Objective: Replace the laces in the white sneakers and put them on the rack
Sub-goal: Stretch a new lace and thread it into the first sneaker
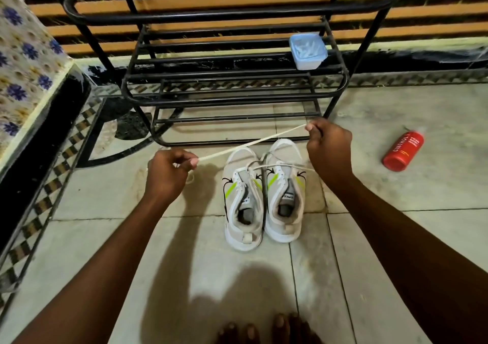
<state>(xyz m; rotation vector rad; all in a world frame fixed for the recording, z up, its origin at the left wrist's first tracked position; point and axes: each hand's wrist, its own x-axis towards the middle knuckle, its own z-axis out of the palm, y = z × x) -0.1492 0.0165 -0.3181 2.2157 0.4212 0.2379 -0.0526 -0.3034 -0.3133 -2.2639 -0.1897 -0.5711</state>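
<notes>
Bare toes (264, 330) show at the near edge, on the tiled floor (396, 238). Ahead of them a pair of white sneakers (264, 203) stands side by side, toes toward the black metal shoe rack (232, 85) just beyond. Above the pair, a cream lace (250, 144) is stretched taut: the left hand (169, 174) pinches one end, the right hand (328, 147) pinches the other (higher and farther). Another white lace (280, 166) lies loose across both sneakers. A lidded plastic box (307, 50) sits on a rack shelf; a red spray can (403, 151) lies on the floor, right.
</notes>
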